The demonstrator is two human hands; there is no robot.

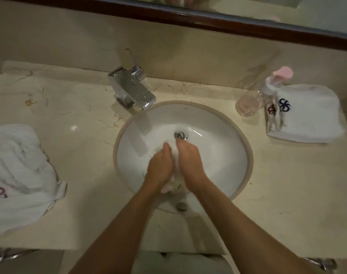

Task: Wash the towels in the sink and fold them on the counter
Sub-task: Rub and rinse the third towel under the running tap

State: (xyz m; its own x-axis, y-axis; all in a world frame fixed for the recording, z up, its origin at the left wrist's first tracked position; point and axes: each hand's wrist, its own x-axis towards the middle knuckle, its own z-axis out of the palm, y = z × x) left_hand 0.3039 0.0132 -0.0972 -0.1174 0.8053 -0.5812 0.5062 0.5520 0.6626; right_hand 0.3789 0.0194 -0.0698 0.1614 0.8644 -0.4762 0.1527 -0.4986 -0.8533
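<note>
Over the white sink (218, 123) we squeeze a wet towel (175, 173) between our left hand (160, 167) and right hand (190, 161), both curled around it, its length running toward us.

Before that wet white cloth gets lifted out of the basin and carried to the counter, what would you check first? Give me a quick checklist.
1. Both hands hold the bunched white towel: ok; left hand and right hand grip it.
2. Chrome square tap off: ok, no stream visible.
3. Towel wrung enough not to drip: cannot tell.
4. Round white sink drained: ok, its metal drain shows and no pooled water is visible.
5. Bare spot on the beige marble counter for folding: ok, between the sink and the crumpled white towel at the left.
6. Folded white towels at the right stay out of the way: ok.
</note>
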